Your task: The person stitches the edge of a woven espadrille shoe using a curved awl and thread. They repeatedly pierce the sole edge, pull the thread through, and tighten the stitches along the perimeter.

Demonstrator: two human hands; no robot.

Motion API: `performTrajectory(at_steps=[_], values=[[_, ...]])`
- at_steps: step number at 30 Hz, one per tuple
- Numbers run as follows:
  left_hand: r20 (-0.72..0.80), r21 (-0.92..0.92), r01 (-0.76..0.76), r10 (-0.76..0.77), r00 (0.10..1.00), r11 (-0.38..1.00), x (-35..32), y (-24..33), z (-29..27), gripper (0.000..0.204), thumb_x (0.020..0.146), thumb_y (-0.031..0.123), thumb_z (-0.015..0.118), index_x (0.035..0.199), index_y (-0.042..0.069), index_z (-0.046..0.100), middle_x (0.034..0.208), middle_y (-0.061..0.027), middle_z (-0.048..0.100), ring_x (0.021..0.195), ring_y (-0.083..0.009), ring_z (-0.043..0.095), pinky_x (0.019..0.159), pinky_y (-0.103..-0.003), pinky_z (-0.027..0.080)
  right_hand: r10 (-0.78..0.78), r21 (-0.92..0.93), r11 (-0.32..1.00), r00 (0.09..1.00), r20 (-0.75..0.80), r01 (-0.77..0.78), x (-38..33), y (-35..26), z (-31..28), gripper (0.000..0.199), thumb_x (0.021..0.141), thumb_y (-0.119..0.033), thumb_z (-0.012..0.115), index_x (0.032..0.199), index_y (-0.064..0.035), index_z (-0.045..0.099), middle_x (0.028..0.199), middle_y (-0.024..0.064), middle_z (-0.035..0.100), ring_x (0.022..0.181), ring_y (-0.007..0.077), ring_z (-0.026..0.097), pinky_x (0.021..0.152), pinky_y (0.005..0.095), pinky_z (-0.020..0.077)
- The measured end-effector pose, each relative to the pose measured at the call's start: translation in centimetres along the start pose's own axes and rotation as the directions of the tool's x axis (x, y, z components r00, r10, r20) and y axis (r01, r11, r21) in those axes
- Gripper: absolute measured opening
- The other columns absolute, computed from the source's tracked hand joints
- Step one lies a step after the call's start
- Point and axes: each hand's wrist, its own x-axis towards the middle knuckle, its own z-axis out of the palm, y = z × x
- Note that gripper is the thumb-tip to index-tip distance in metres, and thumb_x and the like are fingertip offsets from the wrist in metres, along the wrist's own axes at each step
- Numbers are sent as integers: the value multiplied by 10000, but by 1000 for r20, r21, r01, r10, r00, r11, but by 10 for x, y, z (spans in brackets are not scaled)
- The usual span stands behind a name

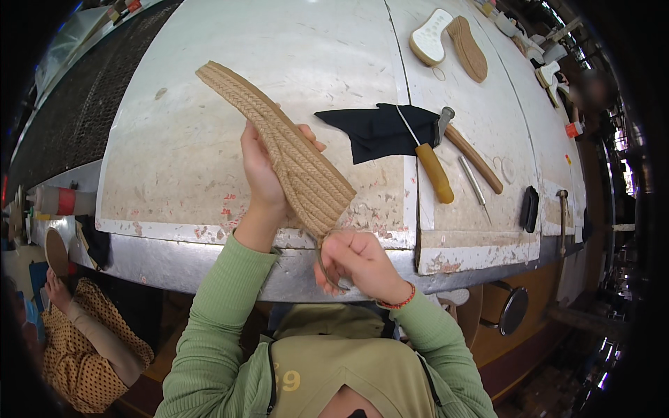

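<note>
A tan braided-rope wedge shoe sole (293,157) is held tilted above the worktable, its thin end pointing away to the left and its thick heel end near me. My left hand (265,167) is wrapped round it from beneath, with fingertips showing at its right side. At the heel's lower corner, my right hand (359,261) is closed in a pinch on a loose strand of cord (324,265) that hangs from the sole. A red bracelet circles my right wrist.
Right of centre lie a dark cloth (380,132), a hammer (474,157), a yellow-handled awl (435,174), a thin metal pick (475,182) and a black object (529,209). Two soles (467,49) lie farther back. At left are a bottle (66,200) and a co-worker's hand (58,289) holding a sole.
</note>
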Motion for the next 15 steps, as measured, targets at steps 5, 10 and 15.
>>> performTrajectory(at_steps=[5, 10, 15], values=[[-68, -55, 122, -126, 990, 991, 8, 0, -5, 535, 1013, 517, 256, 986, 59, 532, 793, -138, 627, 709, -272, 674, 618, -389, 576, -139, -159, 981, 976, -170, 112, -21, -12, 7, 303, 1038, -207, 455, 848, 5, 561, 817, 144, 664, 616, 147, 618, 561, 267, 513], [-93, -60, 156, -161, 983, 986, 7, 1, -5, 562, 1002, 536, 266, 957, 48, 541, 783, -140, 627, 703, -283, 676, 605, -399, 576, -703, -761, 621, 564, -434, 188, -43, -35, -30, 218, 1027, -166, 475, 931, -25, 610, 907, 40, 633, 723, 58, 525, 614, 213, 421], [-86, -27, 160, -162, 983, 987, 7, 0, -3, 576, 995, 545, 268, 964, 36, 537, 796, -139, 627, 712, -286, 677, 604, -400, 578, -862, -930, 142, 420, -284, -338, -77, -51, -93, 190, 914, -123, 640, 874, 61, 613, 912, 140, 578, 844, 262, 551, 765, 359, 445]])
